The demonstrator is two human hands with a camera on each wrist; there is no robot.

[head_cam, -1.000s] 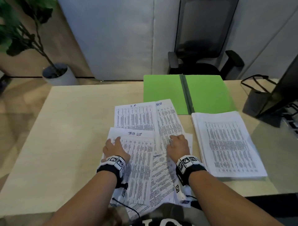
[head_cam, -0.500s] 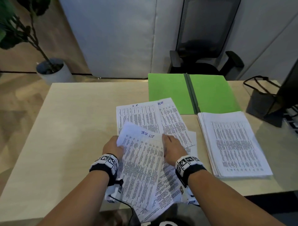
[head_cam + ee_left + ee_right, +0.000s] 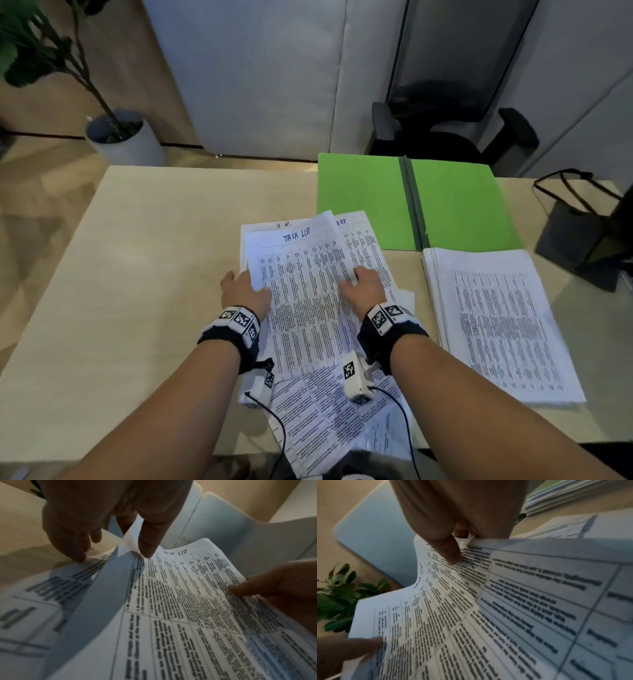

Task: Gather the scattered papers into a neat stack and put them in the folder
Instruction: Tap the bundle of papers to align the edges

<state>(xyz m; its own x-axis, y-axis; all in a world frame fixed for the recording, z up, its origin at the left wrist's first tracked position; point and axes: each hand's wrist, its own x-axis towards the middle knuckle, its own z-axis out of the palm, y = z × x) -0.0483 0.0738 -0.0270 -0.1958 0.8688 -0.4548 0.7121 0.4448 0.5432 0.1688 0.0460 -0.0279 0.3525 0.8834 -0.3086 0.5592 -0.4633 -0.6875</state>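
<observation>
The printed sheet headed "TASK LIST" (image 3: 305, 284) is lifted slightly off the desk and bows in the middle. My left hand (image 3: 243, 291) pinches its left edge, thumb on top (image 3: 149, 540). My right hand (image 3: 363, 289) pinches its right edge, thumb (image 3: 450, 555) on the print. It hangs over two other loose sheets (image 3: 373, 253). More loose sheets (image 3: 318, 411) lie askew near the desk's front edge. A squared stack of papers (image 3: 496, 325) lies to the right. The open green folder (image 3: 455, 205) lies flat behind the stack.
A dark bag with handles (image 3: 575, 233) stands at the desk's right edge beside a black monitor foot. A black office chair (image 3: 445, 113) is behind the folder. A potted plant (image 3: 120, 137) stands on the floor at the back left. Bare wooden desk top (image 3: 137, 274) stretches left.
Both hands went from pressing flat on the papers to pinching the "TASK LIST" sheet. They lifted it and carried it away from me, over the farther sheets.
</observation>
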